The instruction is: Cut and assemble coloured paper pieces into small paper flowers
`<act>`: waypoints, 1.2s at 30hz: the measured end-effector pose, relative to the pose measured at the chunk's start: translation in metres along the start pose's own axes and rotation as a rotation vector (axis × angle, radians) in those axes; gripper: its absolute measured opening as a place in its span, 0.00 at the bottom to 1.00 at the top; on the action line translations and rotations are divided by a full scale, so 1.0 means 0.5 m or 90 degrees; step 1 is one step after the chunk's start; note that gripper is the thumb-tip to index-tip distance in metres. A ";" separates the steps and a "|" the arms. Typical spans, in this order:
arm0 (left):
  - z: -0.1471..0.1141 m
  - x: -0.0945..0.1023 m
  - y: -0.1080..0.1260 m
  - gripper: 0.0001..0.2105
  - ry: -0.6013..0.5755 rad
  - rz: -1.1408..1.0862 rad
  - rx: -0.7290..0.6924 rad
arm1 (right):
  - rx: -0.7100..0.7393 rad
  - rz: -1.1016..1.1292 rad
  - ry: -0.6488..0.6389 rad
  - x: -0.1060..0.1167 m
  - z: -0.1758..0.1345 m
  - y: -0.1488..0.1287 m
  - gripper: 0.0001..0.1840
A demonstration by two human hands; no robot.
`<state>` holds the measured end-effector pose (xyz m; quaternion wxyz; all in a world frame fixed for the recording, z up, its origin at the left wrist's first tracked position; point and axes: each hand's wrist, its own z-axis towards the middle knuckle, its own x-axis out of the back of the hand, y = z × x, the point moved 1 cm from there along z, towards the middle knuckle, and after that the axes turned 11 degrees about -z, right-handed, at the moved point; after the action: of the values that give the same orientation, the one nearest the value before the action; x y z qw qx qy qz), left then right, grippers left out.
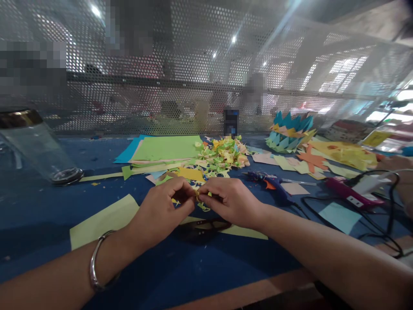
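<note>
My left hand (pixel 164 206) and my right hand (pixel 230 198) meet above the middle of the table, both closed in a pinch. Between their fingertips is a small curled strip of yellow paper (pixel 197 196), partly hidden by the fingers. Just beyond the hands lies a heap of curled green, yellow and peach paper pieces (pixel 224 153). Beneath my right hand rests a pair of scissors (pixel 209 224), partly in shadow, on a pale yellow paper strip (pixel 247 232). A pale yellow sheet (pixel 105 219) lies beside my left forearm.
A stack of coloured paper (pixel 171 148) lies at the back, near a glass jar (pixel 41 146) on the left. Rightward are a blue glue gun (pixel 274 187), a purple power strip (pixel 353 193) with cables, and a folded-paper crown shape (pixel 290 131). Another person's hand (pixel 395 165) shows far right.
</note>
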<state>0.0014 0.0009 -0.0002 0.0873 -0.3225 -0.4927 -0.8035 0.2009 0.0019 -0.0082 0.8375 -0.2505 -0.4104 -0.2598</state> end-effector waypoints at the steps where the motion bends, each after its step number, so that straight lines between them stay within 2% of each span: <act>1: 0.000 0.000 0.000 0.03 -0.004 0.002 0.000 | -0.003 0.001 -0.005 0.000 0.000 0.000 0.11; 15: 0.003 0.001 0.008 0.04 0.015 0.054 -0.028 | 0.003 -0.011 -0.007 -0.002 0.000 -0.001 0.11; 28: 0.005 0.001 -0.012 0.04 -0.011 -0.064 -0.003 | 0.004 0.007 0.004 0.002 0.001 0.000 0.09; 32: 0.004 0.002 -0.010 0.04 0.009 -0.039 0.009 | 0.001 0.017 0.002 -0.004 0.000 0.004 0.08; 36: 0.001 0.002 0.000 0.05 0.010 -0.005 -0.017 | -0.004 0.013 -0.004 -0.006 -0.001 0.005 0.08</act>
<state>0.0010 0.0016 0.0006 0.0837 -0.3157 -0.4824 -0.8128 0.2012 0.0042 -0.0115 0.8382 -0.2577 -0.4095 -0.2517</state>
